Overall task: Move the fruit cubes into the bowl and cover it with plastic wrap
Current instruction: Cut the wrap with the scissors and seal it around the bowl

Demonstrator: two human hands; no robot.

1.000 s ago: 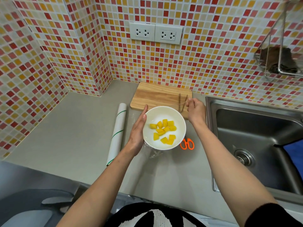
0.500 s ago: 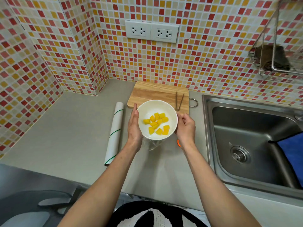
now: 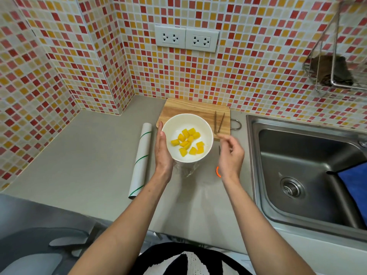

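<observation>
On the counter, one bowl (image 3: 188, 124) of eleven fruit cubes (image 3: 188, 143), left hand (image 3: 163, 151) cupping it, right hand (image 3: 230, 155) loosely open.

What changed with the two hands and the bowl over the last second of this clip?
The right hand left the tongs on the cutting board, came to the bowl's right side, and has now lifted off it, fingers loosely spread and apparently empty. The left hand stayed cupped against the bowl. The fruit cubes, roll and tongs kept their places.

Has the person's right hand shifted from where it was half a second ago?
Yes. The right hand has come off the bowl rim and moved right, toward the sink.
</observation>
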